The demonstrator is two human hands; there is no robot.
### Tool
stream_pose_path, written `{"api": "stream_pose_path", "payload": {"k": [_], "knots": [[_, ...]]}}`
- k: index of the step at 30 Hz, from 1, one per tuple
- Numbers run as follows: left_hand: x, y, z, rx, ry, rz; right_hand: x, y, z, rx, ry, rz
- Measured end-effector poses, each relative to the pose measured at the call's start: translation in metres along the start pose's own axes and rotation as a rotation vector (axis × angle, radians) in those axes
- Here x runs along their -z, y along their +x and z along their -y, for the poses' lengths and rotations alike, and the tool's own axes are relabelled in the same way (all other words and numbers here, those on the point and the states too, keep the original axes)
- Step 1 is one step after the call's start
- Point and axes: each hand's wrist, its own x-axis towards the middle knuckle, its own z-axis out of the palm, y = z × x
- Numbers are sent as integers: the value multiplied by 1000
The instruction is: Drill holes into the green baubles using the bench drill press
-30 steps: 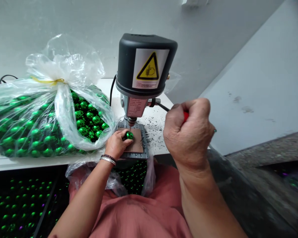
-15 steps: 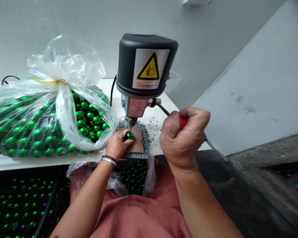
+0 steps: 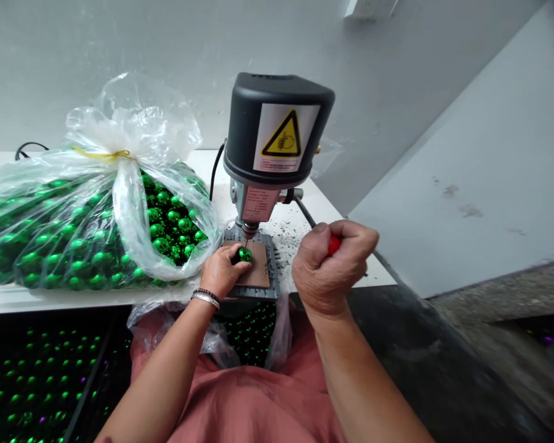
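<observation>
My left hand (image 3: 222, 268) pinches a shiny green ball (image 3: 244, 255) between thumb and fingers on a brown board (image 3: 260, 275). The board lies on the grey base (image 3: 273, 286) of a drill press (image 3: 277, 138). Its thin bit points down at the top of the ball; whether it has entered the ball is too small to tell. On the right, my right hand (image 3: 330, 267) is wrapped round the red knob (image 3: 334, 245) of the press's lever (image 3: 306, 212).
An open clear bag (image 3: 74, 246) of green balls, tied with yellow ribbon, fills the table's left side. Dark shavings lie around the base. A plastic-lined container of green balls (image 3: 252, 335) sits below the table edge, with more green balls (image 3: 37, 375) at lower left.
My right hand and the lever knob have moved down and slightly left relative to the press. The whole view has shifted slightly. My left hand still holds the ball under the bit.
</observation>
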Motion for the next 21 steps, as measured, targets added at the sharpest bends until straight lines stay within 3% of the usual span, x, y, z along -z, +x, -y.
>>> {"api": "stream_pose_path", "payload": {"k": [6,13,17,19,21], "knots": [[0,-1,0,-6,-6,-7,-1,-4,-2,27,45,-41],[-4,-3,5,-17,-120,-42,6,66,16,-15,-21,68],[2,-17,7,-8,-237,-58,2,87,20,-98,-7,158],[11,-30,8,-43,-251,-5,1,89,20,-122,4,170],[21,-45,9,-123,-236,127,1,88,19,-121,19,165]]}}
